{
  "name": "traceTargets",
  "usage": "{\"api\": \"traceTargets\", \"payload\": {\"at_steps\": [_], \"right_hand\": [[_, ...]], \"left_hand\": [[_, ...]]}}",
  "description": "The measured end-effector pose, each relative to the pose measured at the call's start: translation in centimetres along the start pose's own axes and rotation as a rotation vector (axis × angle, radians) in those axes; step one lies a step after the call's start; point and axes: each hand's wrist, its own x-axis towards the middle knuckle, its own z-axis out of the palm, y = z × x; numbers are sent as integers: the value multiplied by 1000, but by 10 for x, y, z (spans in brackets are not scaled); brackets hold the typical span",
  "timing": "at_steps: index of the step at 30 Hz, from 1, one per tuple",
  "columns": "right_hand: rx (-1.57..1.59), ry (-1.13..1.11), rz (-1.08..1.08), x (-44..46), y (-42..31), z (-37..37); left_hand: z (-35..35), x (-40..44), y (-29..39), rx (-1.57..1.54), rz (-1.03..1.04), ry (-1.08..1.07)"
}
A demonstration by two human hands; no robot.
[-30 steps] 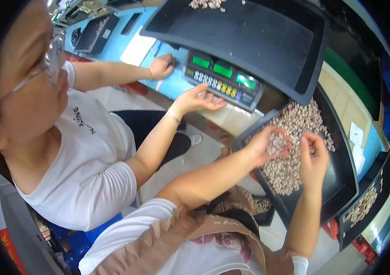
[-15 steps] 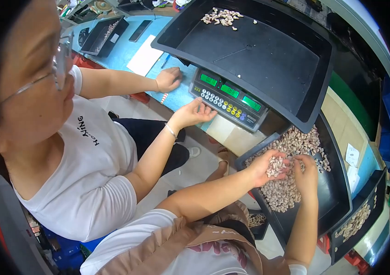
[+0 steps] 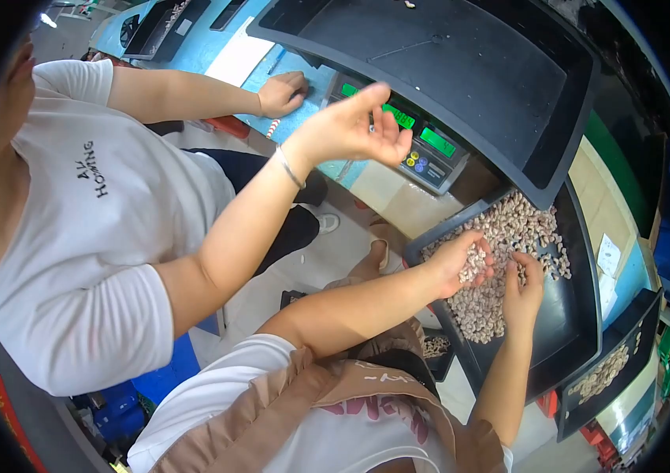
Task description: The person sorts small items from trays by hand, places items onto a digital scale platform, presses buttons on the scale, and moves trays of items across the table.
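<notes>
My left hand (image 3: 461, 266) is cupped, palm up, around a handful of small pinkish-beige pieces (image 3: 474, 263). Just to its right is my right hand (image 3: 522, 293), its thumb and fingers curled close together; whatever they may hold is too small to make out. Both hands are over a black tray (image 3: 569, 315), where a heap of the same pieces (image 3: 476, 314) covers the left and far parts.
A co-worker's raised hand (image 3: 354, 130) partly covers a counting scale (image 3: 429, 162) with green displays. The scale bears a large black tray (image 3: 461, 87). Another black tray (image 3: 626, 347) with pale pieces stands at right. The co-worker's other hand (image 3: 281, 94) rests on the blue table (image 3: 315, 87).
The co-worker's hand has lifted from the scale's keys toward its displays. My view has shifted, leaving the upper tray's pile out of sight. My hands are slightly farther apart, still over the heap.
</notes>
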Motion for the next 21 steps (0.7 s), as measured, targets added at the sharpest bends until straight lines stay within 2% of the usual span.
{"api": "traceTargets", "payload": {"at_steps": [4, 15, 17, 19, 21], "right_hand": [[69, 55, 35, -6, -2, 1], [80, 125, -1, -33, 11, 5], [111, 75, 59, -42, 7, 2], [97, 102, -2, -56, 3, -1], [40, 64, -28, -73, 1, -1]], "left_hand": [[7, -4, 3, 76, 9, 77], [12, -8, -1, 286, 143, 59], [10, -5, -3, 379, 225, 81], [12, -5, -5, 429, 268, 67], [16, -4, -10, 731, 404, 127]]}}
